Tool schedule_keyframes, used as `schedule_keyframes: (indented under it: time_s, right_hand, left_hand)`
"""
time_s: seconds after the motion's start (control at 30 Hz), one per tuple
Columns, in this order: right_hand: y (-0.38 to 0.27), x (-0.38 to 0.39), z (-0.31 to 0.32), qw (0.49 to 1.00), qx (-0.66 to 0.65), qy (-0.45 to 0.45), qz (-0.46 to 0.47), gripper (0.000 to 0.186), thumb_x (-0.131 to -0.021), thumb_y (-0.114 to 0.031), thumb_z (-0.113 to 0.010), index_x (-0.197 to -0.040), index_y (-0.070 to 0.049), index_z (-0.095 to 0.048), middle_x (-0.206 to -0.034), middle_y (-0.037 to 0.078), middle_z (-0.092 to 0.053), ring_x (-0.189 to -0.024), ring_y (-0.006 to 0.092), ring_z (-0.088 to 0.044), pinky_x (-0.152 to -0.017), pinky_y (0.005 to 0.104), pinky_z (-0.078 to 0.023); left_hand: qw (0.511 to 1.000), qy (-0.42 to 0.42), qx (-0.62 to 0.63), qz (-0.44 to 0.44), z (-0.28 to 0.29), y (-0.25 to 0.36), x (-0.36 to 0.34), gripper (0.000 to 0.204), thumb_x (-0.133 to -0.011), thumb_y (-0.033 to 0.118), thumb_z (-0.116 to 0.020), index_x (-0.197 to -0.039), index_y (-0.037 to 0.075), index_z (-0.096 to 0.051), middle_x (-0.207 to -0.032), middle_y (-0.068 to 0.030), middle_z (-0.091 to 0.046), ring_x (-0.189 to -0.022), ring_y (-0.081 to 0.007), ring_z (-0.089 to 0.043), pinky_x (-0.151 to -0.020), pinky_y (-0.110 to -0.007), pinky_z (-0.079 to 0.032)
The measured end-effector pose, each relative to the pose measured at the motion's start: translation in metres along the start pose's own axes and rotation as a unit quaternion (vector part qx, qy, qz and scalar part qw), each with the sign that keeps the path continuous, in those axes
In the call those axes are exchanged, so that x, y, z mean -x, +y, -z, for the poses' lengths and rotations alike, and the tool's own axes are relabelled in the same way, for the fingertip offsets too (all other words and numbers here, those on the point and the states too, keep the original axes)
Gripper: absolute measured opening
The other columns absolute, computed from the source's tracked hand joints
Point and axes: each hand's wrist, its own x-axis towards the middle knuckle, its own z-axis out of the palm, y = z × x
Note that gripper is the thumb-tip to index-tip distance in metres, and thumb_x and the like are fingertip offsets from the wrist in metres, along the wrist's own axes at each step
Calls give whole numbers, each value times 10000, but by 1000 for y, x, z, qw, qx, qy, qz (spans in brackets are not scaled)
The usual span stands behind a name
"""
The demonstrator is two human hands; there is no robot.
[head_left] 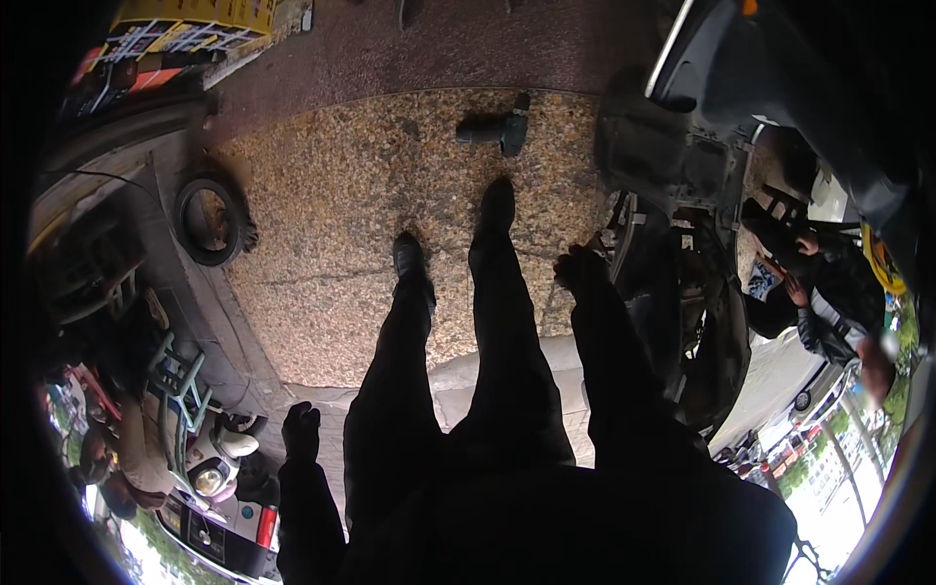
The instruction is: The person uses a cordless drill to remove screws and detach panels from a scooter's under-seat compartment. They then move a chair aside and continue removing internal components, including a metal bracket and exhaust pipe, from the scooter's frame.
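I stand on a pebbled floor (370,195), my black trousers and black shoes below me. My left hand (301,430), in a black glove, hangs by my left leg with its fingers curled and nothing in it. My right hand (581,266), also in a black glove, is held out beside a stripped scooter frame (673,283) on my right. It is close to the frame's dark parts, but the picture is too dark to tell whether it touches or grips them.
A tyre (207,220) leans at a ledge on the left. A dark green tool (499,128) lies on the floor ahead. Another person (824,283) crouches at the right. A green frame (177,375) and a parked scooter (210,468) stand lower left.
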Motion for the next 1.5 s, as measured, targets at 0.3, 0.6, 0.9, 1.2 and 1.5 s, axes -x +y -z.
schedule_keyframes:
  time_s: [0.3, 0.6, 0.9, 1.2, 1.5]
  right_hand:
    - [143, 226, 85, 959, 6, 281, 39, 176, -854, -155, -503, -697, -144, -426, -583, 18, -325, -452, 185, -337, -399, 386, -273]
    - [262, 317, 151, 914, -101, 351, 175, 229, -829, -195, -706, -990, -85, -586, -701, 103, -619, -514, 258, -591, -432, 423, -476]
    - [248, 337, 229, 914, -113, 359, 153, 280, -858, -260, -651, -1077, -93, -600, -810, 73, -646, -602, 222, -625, -508, 386, -509]
    - [255, 361, 324, 893, -188, 397, 98, 211, -862, -262, -649, -1020, -124, -624, -804, 71, -641, -612, 224, -635, -496, 388, -528]
    - [282, 387, 386, 760, -532, 331, 171, 63, -888, -225, -530, -862, -167, -521, -607, 23, -386, -504, 223, -417, -432, 368, -328]
  left_hand:
    - [987, -61, 30, -143, 39, 101, -49, 294, -796, 183, -641, -1004, -25, -623, -819, -101, -646, -663, -177, -617, -614, -326, -511]
    - [940, -226, 92, -238, 31, 223, -60, 90, -839, 95, -631, -903, 44, -593, -727, -15, -564, -624, -117, -552, -539, -272, -467]
    - [961, -177, -56, -203, -78, 312, 90, 72, -855, 104, -627, -867, 72, -563, -678, -30, -544, -540, -181, -537, -473, -336, -447]
    - [923, -252, -29, -289, -193, 350, 151, 190, -852, -29, -558, -749, 78, -440, -652, -45, -535, -566, -127, -474, -494, -271, -380]
    - [874, -171, -219, -400, -198, 347, 153, 233, -850, 9, -580, -700, 65, -411, -670, -38, -478, -556, -124, -436, -503, -304, -386]
